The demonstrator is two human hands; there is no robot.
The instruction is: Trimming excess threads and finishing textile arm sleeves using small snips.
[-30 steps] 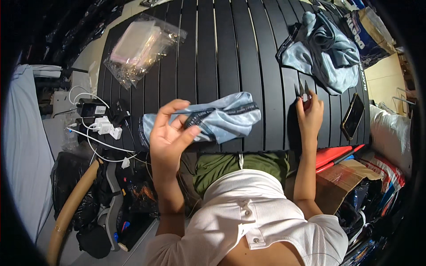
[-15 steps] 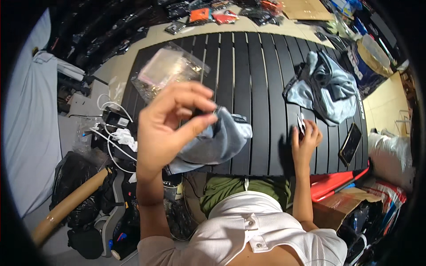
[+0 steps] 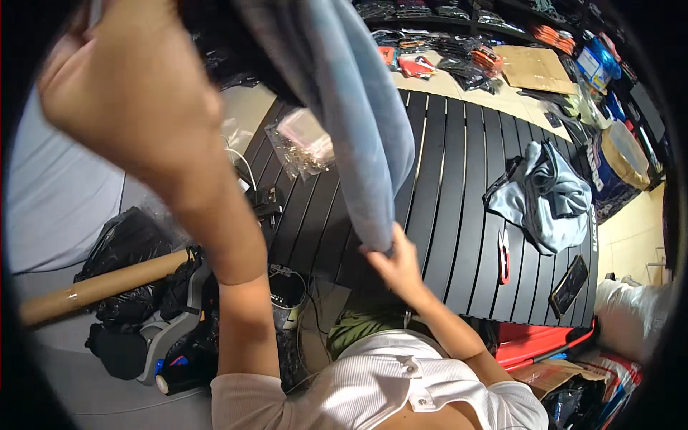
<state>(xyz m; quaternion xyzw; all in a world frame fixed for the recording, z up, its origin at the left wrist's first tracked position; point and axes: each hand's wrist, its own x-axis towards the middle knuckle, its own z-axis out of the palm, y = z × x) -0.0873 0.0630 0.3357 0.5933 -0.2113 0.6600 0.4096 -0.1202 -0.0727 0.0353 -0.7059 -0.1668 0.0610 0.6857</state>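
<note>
A light blue satiny garment (image 3: 358, 122) with dark trim is stretched up over the table, its upper end running out of the top of the view. My left hand (image 3: 136, 86), raised high at the upper left and blurred, is closed on its upper part; the fingertips are hidden. Lower down, my right hand (image 3: 398, 265) grips the bottom end of the cloth near the table's front edge. Red-handled thread snips (image 3: 504, 258) lie on the black slatted table (image 3: 444, 208). Beyond them rests a second light blue garment (image 3: 552, 201), bunched up.
A dark phone (image 3: 569, 285) lies at the table's right front corner. Toward the far left is a clear bag (image 3: 304, 143) of small gold-coloured pieces. Cables and a black box (image 3: 269, 201) sit off the left edge. Beside the right edge stands an open sack (image 3: 616, 165).
The garment in front of me has been lifted off the table. My left hand rose to the upper left. My right hand let go of the snips and moved left onto the cloth.
</note>
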